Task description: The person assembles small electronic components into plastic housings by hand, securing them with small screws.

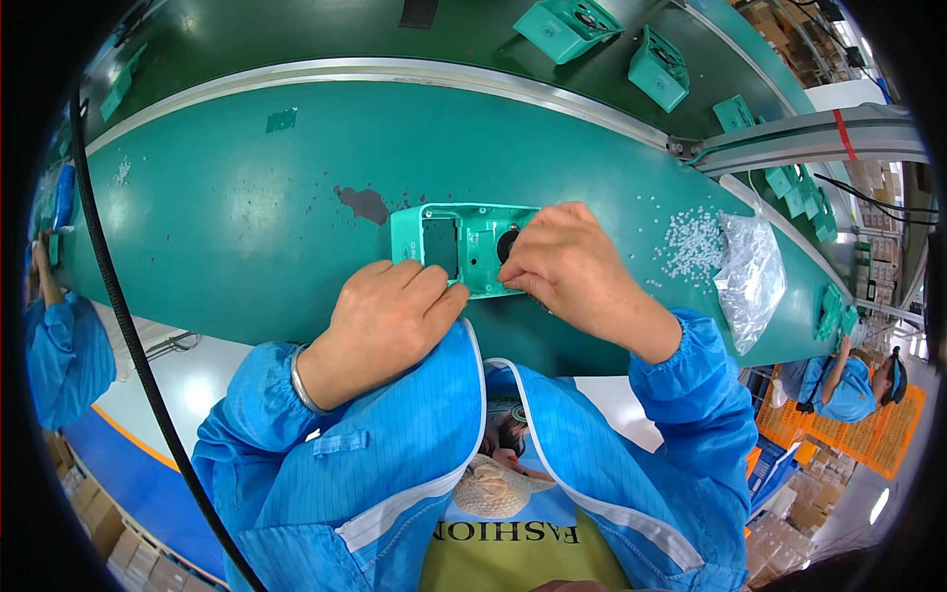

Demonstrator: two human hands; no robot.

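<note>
A green plastic housing (407, 235), open at the top, lies on the green bench in front of me. It has a rectangular opening at its left and a black round part (507, 245) at its right. With fingers curled, my left hand (387, 314) holds the housing's near left wall. My right hand (572, 266) reaches over the right end, its thumb and fingertips pinched together inside beside the black round part. Whatever sits between those fingertips is too small or too covered to make out.
Small white pieces (692, 243) lie scattered at the right, beside a clear plastic bag (750, 281). Beyond the metal rail (395, 69), more green housings (659, 71) stand on a dark belt. A black cable (110, 266) hangs at the left. Co-workers sit at both sides.
</note>
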